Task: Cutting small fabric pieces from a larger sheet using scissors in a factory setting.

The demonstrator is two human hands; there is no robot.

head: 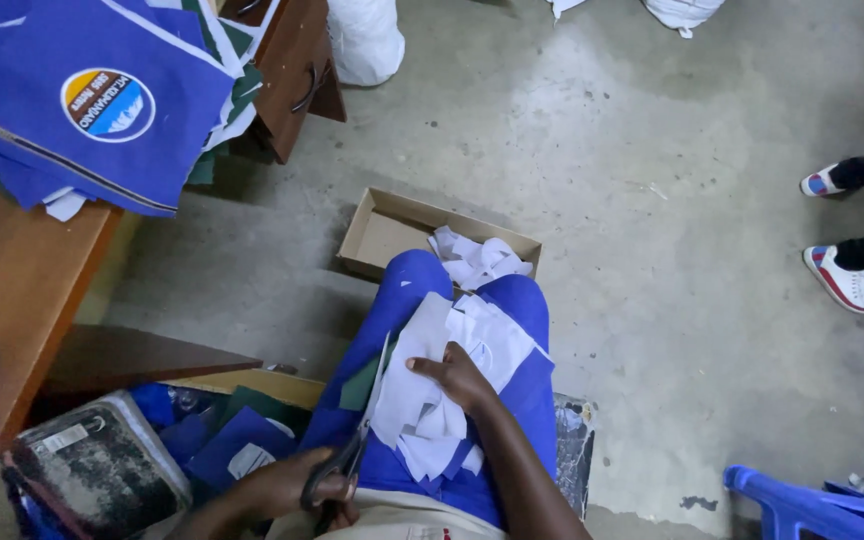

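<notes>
- 2 bare hands work over blue fabric [422, 290] draped across the lap.
- left hand [297, 485] fingers curl through dark-handled metal scissors [357, 440].
- right hand [460, 378] presses flat on white fabric pieces [432, 400], fingers narrow.

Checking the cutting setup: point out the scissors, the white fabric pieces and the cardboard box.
scissors [364, 432]: head view, on the blades.
white fabric pieces [422, 345]: head view, top of the lap pile.
cardboard box [384, 238]: head view, bare inside bottom.

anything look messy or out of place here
Slightly. The blue fabric pieces hang over the wooden table edge in a loose heap, and white cloth scraps spill over the cardboard box rim. Nothing looks damaged.
</notes>
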